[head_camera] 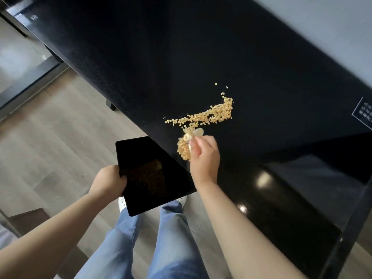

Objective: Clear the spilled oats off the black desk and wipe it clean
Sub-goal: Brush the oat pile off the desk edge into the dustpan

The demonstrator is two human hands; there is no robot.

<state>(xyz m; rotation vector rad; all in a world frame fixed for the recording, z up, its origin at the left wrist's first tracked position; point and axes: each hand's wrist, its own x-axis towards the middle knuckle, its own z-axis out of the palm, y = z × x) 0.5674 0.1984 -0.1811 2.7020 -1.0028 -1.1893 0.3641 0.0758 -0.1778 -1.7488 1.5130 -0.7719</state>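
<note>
Oats partly swept: a band left on the desk, a dim heap already on the tray.

The oats (203, 117) lie in a curved band on the black desk (181, 57) near its front edge. The nearest clump touches a crumpled pale wipe (194, 134) pinched in the right hand (204, 158). The left hand (108, 181) grips the corner of a black tray (141, 150) held just below that edge. Much sweeping and all the wiping seem left. Flakes missing the tray would drop to the floor (60, 127).
</note>
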